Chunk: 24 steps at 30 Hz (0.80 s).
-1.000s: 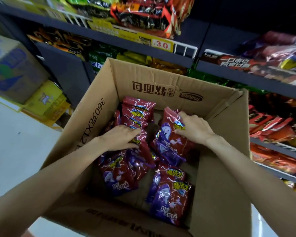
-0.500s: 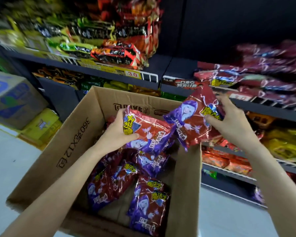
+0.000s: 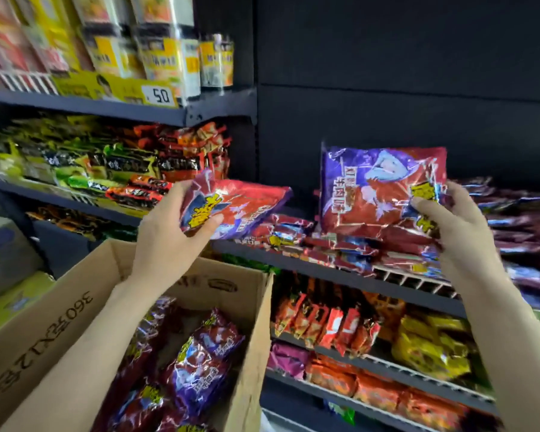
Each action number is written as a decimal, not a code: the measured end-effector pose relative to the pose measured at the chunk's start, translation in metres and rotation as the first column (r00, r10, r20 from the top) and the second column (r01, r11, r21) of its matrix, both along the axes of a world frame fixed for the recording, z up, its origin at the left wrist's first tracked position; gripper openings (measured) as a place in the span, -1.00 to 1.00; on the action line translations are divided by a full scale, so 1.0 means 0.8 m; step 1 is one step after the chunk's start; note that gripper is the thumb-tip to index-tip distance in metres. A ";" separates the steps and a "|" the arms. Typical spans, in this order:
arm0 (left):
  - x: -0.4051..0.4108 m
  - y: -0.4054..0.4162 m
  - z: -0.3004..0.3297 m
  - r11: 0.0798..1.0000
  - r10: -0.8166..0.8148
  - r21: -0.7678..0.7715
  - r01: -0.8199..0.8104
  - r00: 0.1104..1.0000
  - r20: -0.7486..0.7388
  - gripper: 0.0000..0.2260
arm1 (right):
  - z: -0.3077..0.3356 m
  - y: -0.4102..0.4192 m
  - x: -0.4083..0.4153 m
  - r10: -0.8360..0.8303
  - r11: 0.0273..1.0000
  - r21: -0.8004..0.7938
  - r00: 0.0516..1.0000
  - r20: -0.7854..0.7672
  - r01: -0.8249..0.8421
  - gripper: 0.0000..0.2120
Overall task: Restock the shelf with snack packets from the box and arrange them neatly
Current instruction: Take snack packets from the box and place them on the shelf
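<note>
Hands, left (image 3: 166,241) and right (image 3: 459,232), each grip a snack packet (image 3: 237,207) above the shelf (image 3: 325,272).

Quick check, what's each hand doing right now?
Left hand: grips a red-purple snack packet.
Right hand: grips another snack packet, upright above the shelf.

I am looking at a shop aisle. Dark metal shelves (image 3: 334,271) run in tiers, packed with rows of snack packets (image 3: 331,322). A yellow price tag (image 3: 159,95) reading ".50" sits on the front edge of an upper shelf, and an open cardboard stock box (image 3: 53,310) stands below.
</note>
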<state>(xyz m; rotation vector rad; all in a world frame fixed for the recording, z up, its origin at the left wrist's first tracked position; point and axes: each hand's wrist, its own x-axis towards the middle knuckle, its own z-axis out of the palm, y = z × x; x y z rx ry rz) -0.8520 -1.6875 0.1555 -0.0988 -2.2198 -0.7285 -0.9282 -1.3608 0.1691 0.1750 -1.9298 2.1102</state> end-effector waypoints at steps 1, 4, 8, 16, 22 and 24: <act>-0.011 0.009 0.008 0.999 0.023 -0.043 -0.024 0.999 -0.023 -0.64 | 0.007 0.013 -0.014 -0.016 1.000 -0.019 1.000 -0.017 0.016 -0.76; -0.055 0.030 0.025 0.971 0.066 -0.221 -0.089 0.992 -0.112 -0.59 | 0.027 0.044 -0.060 -0.084 0.989 0.114 0.989 -0.123 0.099 -0.74; -0.128 0.039 0.034 0.923 0.038 -0.374 -0.092 0.988 -0.151 -0.63 | 0.051 0.056 -0.130 -0.163 0.813 0.471 0.910 -0.382 0.343 -0.70; -0.261 0.047 0.031 0.889 0.047 -0.446 -0.107 0.988 -0.144 -0.67 | 0.047 0.013 -0.263 0.088 0.105 0.868 0.865 -0.494 0.485 -0.60; -0.334 0.062 0.029 0.874 0.054 -0.464 -0.144 0.978 -0.202 -0.67 | -0.005 -0.019 -0.320 0.304 -0.139 0.924 0.903 -0.303 0.356 -0.48; -0.363 0.075 0.028 0.860 0.029 -0.499 -0.106 0.987 -0.160 -0.67 | -0.022 -0.020 -0.330 0.309 -0.152 0.952 0.928 -0.210 0.267 -0.51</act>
